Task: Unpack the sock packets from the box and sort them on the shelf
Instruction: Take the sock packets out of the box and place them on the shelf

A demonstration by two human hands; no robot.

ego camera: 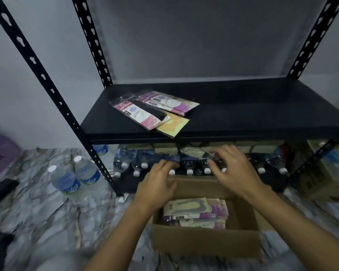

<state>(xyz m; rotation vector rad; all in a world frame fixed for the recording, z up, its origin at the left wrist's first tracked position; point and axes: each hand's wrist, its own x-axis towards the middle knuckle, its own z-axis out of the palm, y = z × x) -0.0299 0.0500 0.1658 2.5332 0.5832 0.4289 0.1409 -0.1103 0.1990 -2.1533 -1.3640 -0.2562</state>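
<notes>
An open cardboard box stands on the floor in front of the black metal shelf. Several sock packets lie stacked inside the box. On the shelf board lie a pink and black packet, a purple and white packet behind it, and a yellow packet at the front edge. My left hand hovers over the box's far left corner, fingers loosely bent, holding nothing. My right hand is spread above the box's far edge, empty too.
Water bottles lie in a row on the lowest shelf level behind the box. Two upright bottles stand on the marbled floor to the left. A purple box sits far left, a carton far right.
</notes>
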